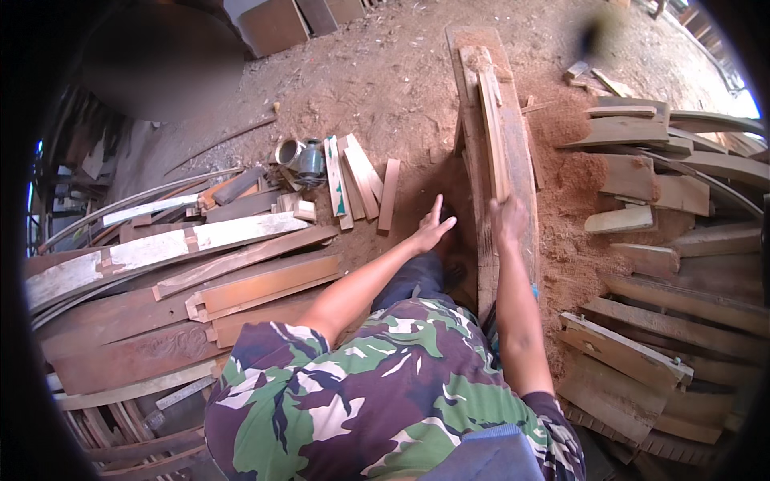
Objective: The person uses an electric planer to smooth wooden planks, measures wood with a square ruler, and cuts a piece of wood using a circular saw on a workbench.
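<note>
while sawdust point(565, 228) flanks the bench point(521, 168), left fingers point(437, 209) splay, right fingers point(498, 215) seemingly grip wood point(495, 152).

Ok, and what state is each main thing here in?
Reddish-brown sawdust: loose, heaped.
Long brown wooden bench: dusted with sawdust.
Narrow pale wooden strip: lying lengthwise on the bench.
Right hand: curled at the strip's near end, grip unclear.
Left hand: empty, thumb and index finger extended.
Greenish glass jar: upright.
Round metal can: uncovered.
White-painted curved wooden board: marked with brown patches.
</note>
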The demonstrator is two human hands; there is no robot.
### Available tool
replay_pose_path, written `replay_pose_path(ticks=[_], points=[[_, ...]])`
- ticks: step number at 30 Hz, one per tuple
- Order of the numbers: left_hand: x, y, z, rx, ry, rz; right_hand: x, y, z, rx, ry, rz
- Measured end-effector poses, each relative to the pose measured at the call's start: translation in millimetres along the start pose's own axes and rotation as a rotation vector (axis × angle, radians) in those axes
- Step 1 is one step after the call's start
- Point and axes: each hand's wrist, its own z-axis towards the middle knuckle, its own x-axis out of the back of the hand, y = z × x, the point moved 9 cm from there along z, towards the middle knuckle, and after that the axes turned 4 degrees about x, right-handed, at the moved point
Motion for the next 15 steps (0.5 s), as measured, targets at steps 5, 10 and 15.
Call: replay_pose_path(ticks=[5,10,15], points=[[52.2,-31.4,-14.3,0.146,0.054,0.227,2.4,-8.8,37.7,0.095,0.13,0.042],[14.9,10.4,-10.0,-0.172,0.133,0.481,45.0,49.8,-106.0,0.049,0.229,0.012],[-27.8,98.9,48.7,-0.38,0.209,0.608,39.1,154.2,-267.9,-0.396,0.258,0.247]])
